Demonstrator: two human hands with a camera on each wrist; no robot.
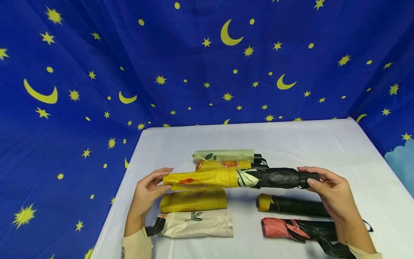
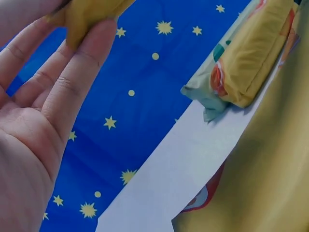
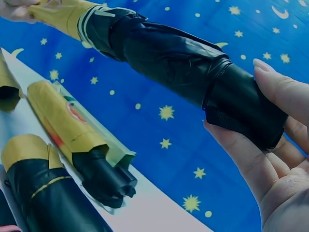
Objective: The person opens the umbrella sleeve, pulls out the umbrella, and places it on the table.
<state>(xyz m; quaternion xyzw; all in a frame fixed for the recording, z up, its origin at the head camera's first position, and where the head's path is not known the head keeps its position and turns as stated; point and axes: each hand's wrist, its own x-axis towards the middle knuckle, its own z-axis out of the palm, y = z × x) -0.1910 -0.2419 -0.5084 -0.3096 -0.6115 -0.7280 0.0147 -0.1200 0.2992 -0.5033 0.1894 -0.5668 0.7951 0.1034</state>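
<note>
Left grip (image 1: 145, 194) pinches the yellow cover (image 1: 207, 178), right grip (image 1: 336, 189) the folded umbrella (image 1: 280, 178); tbh 1 crooked push could probably bunch the cover up.

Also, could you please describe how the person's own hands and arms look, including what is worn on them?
The left hand and right hand are without gloves. The left sleeve and right sleeve are cream-coloured; the left one has a small dark marking, unreadable here. A black fitting shows at the left wrist, another black fitting at the right.
</note>
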